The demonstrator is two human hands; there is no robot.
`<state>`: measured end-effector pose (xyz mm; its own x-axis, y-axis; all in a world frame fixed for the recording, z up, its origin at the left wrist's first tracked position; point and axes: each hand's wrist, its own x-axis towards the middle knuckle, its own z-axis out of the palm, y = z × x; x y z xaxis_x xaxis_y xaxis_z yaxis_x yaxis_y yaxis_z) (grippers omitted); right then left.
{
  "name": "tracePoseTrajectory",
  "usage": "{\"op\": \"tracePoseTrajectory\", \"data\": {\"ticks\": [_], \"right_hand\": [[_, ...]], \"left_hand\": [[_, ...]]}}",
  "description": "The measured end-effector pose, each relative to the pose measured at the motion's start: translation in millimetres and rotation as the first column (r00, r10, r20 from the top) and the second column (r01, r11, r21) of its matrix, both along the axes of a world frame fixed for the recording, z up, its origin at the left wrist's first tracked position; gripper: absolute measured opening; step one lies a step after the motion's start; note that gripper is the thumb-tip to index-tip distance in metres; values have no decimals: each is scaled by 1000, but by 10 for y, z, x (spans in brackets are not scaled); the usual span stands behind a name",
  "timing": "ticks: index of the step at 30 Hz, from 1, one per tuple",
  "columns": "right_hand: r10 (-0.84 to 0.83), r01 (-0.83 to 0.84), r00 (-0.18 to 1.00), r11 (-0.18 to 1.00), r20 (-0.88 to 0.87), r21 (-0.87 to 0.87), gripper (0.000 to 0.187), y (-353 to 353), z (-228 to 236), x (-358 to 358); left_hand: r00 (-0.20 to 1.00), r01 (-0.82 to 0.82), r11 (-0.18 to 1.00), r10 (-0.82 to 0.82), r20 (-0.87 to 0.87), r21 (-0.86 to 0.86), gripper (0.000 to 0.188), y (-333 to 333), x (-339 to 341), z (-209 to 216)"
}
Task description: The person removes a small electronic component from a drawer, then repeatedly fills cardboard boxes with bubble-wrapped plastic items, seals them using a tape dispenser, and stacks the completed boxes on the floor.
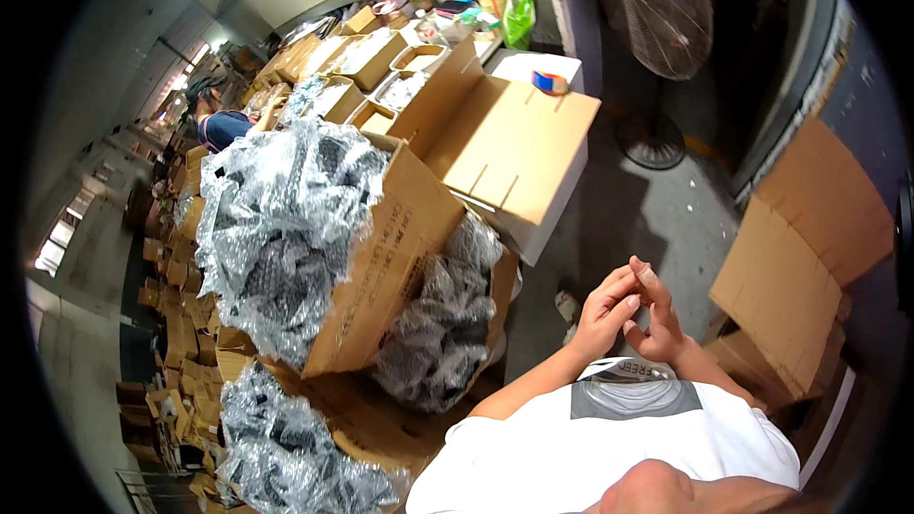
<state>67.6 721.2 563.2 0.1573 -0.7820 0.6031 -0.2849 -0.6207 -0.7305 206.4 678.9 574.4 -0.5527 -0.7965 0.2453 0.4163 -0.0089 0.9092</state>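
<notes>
Both hands meet in front of the chest, fingers loosely interlaced: the left hand [606, 314] curls against the right hand [657, 319], and whether anything small sits between the fingertips cannot be told. Far left of them, a tilted cardboard box [381, 266] spills bubble-wrapped dark parts [276, 228]; these bundles look light, soft and slippery, best taken by the wrap's bulk, not a loose edge. Just left of the hands lies a second wrapped heap [433, 333]. Beyond them, a flat carton [514, 143] carries a tape roll [549, 82]. Right stands folded cardboard [800, 257].
</notes>
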Motion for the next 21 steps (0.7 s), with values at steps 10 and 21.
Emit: {"op": "tracePoseTrajectory", "data": {"ticks": [10,21], "right_hand": [[-125,151,862,989,-491,13,85,-2342,-147,-40],[35,428,589,834,-807,349,52,-5504,-1048,-511]], "left_hand": [[796,-561,828,537,279,5,26,-2257,-174,-498],[-66,49,968,249,966,-246,91,-3580,-23,-1618]]}}
